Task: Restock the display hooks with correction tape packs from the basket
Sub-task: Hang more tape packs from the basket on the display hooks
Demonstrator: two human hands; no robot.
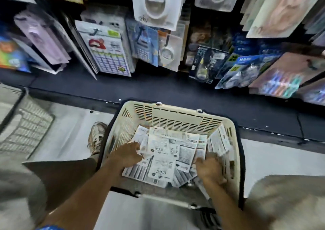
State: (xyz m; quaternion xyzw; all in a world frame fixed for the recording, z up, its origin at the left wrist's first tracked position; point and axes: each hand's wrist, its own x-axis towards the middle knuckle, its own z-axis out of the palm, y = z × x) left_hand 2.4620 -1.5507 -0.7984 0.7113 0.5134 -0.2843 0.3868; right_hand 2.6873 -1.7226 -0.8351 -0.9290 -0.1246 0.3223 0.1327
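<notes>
A cream plastic basket [175,114] stands on the floor in front of me, filled with several white correction tape packs [161,170] lying back side up. Both my hands are down inside it. My left hand [126,155] lies on the left of the pile and its fingers pinch the edge of a pack [142,141]. My right hand [210,168] is at the right side, fingers curled into the packs there; motion blur hides what they hold. Display hooks above carry hanging stationery packs [109,48].
A dark shelf base [158,89] runs across between the basket and the hanging goods. A second wire basket [22,129] sits at the left on the pale floor. My shoe [96,136] is beside the cream basket's left wall, my knees at both lower corners.
</notes>
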